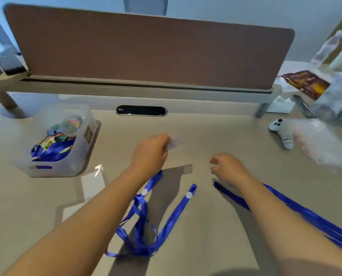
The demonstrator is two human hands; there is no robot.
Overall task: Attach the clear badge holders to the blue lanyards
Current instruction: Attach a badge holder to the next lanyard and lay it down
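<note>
Left hand [153, 151] above counter [215, 134] at centre, grip pinched on clear badge holder [174, 143] (blurred, edges hard to make out). Right hand [227, 166] at 3 o'clock of it, fingers loosely curled, holding nothing. Blue lanyard [146, 222] tangled at 6 o'clock, under left forearm. Second lanyard [297, 212] trails toward 4 o'clock. Plastic bin [58, 140] at 9 o'clock.

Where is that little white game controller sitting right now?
In the head view, the white controller lies on the desk at the far right, beyond the right hand, beside a crumpled clear plastic bag.
</note>
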